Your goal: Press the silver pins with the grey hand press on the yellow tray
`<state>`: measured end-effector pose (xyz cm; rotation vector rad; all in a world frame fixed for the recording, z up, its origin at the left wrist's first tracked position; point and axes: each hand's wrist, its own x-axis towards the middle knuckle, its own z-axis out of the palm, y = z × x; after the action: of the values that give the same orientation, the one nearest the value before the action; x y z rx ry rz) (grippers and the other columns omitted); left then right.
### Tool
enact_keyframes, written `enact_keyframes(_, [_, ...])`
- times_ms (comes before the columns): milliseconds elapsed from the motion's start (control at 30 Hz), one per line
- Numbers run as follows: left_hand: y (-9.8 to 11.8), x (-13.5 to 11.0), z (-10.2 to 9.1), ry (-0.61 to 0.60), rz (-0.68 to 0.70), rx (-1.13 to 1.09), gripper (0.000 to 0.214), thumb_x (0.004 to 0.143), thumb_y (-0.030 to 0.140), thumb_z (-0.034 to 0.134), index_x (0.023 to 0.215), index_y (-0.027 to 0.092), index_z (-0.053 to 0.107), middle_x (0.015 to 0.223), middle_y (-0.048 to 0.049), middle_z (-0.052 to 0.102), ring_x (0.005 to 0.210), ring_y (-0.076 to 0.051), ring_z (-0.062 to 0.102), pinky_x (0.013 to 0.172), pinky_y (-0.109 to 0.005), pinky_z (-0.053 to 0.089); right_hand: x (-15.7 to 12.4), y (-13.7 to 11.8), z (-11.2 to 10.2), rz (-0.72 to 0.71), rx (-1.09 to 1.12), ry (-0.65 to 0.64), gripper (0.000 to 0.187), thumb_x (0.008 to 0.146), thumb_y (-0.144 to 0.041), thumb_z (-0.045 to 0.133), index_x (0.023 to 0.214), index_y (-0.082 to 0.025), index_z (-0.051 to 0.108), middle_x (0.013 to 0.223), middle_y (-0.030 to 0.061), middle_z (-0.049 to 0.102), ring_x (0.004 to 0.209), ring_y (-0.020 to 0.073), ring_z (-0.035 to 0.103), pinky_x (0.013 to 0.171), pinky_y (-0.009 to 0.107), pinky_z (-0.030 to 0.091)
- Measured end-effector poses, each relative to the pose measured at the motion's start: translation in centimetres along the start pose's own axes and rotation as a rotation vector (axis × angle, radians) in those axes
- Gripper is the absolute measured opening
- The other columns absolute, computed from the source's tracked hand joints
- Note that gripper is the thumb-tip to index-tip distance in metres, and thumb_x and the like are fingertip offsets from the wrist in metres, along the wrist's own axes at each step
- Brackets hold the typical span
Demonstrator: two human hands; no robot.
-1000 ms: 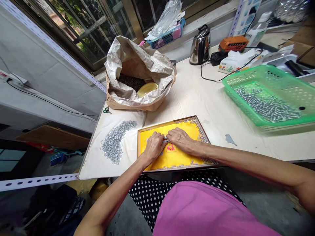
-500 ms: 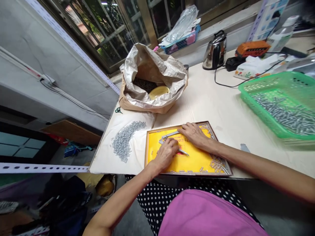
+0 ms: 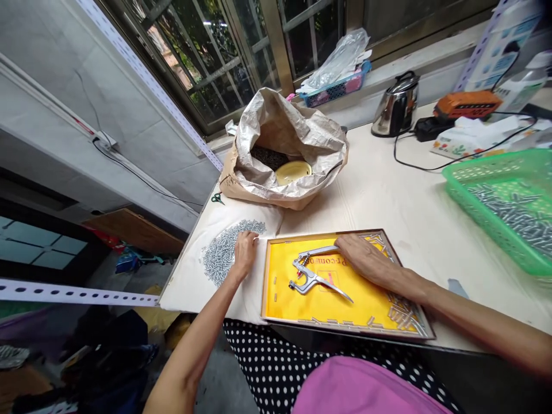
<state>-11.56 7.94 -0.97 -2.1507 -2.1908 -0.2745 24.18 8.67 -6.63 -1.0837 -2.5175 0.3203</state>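
While pliers lie by the open right hand, pins at centre left are touched by the left hand, grip unclear.

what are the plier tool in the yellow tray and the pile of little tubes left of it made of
Silver hand pliers: bare metal, likely steel, judging by the grey sheen. Pile of small silver cylinders: apparently metal too, shiny grey; too small to tell the alloy.

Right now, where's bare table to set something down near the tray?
Widest: bare table between paper bag, yellow tray and green basket. Smaller: white sheet below the pile of metal pieces at the left hand. Crowded: tray, with pliers and right hand; back right, with kettle and orange tool.
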Motion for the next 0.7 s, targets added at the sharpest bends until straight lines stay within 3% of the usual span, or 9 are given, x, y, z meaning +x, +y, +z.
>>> enact_keyframes(167, [-0.8,2.0,1.5,-0.133,0.083,0.047,0.028,0.095,0.013,0.044,0.106,0.016,0.070,0.108,-0.0132,0.065,0.108,-0.027,0.054,0.091,-0.038,0.047,-1.1,-0.1,-0.2,0.033,-0.060,0.056,0.027,0.100,-0.018,0.031,0.086,-0.020,0.054,0.084,0.0070,0.059,0.078,0.0209,0.050,0.075,0.035,0.037])
enact_keyframes(400, [-1.8,3.9,3.0,-0.190,0.079,0.055,0.028,0.094,0.012,0.041,0.104,0.011,0.067,0.108,-0.0156,0.064,0.110,-0.027,0.055,0.097,-0.037,0.044,-2.3,0.6,-3.0,0.082,-0.070,0.143,0.028,0.103,-0.026,0.030,0.097,-0.019,0.056,0.091,0.0092,0.062,0.087,0.0231,0.053,0.082,0.037,0.041])
enact_keyframes(700, [-1.5,4.0,2.5,-0.222,0.044,0.072,0.024,0.093,0.016,0.044,0.096,0.011,0.067,0.105,-0.0153,0.063,0.105,-0.027,0.057,0.092,-0.035,0.044,-0.9,-1.0,-3.5,0.139,-0.131,0.177,0.030,0.104,-0.026,0.028,0.097,-0.018,0.057,0.088,0.0100,0.063,0.085,0.0240,0.053,0.078,0.036,0.040])
